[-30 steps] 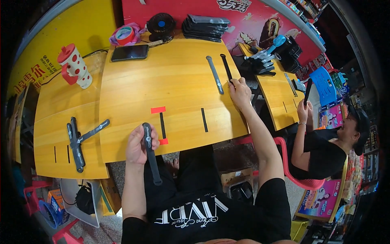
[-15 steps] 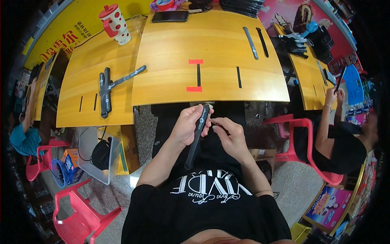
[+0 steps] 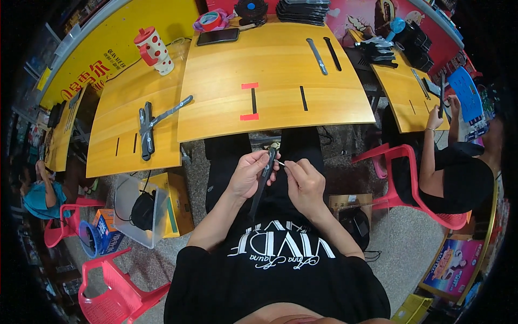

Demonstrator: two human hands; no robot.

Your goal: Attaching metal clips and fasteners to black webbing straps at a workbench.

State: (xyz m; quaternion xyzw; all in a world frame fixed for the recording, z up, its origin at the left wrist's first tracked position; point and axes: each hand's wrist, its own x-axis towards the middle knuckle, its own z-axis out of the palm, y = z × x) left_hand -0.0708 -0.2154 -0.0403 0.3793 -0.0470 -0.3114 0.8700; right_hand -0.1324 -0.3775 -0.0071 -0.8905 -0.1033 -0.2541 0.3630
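My left hand (image 3: 249,174) is closed around the upper end of a dark, flat strap (image 3: 259,197) with a rounded end and pale print. The strap slants down over my lap, just off the table's front edge. Close by on the right, my right hand (image 3: 305,186) pinches a thin, pale, stick-like piece (image 3: 281,163). It points at the strap's upper end; whether it touches the strap I cannot tell. On the table ahead lie a grey strap (image 3: 317,56) and a black strap (image 3: 332,54), side by side. Several similar straps lie crossed in a pile (image 3: 145,135) on the left table.
The wooden table (image 3: 216,86) bears black strips and red tape (image 3: 250,117). A phone (image 3: 218,36), tape roll (image 3: 210,21) and stacked black items (image 3: 303,12) sit at its back. A spotted cup (image 3: 156,51) stands left. Another person (image 3: 458,173) sits at the right.
My view has shifted slightly. The strap now stands more edge-on in my left hand, and my right hand has turned, with the pale piece showing more plainly between its fingers.
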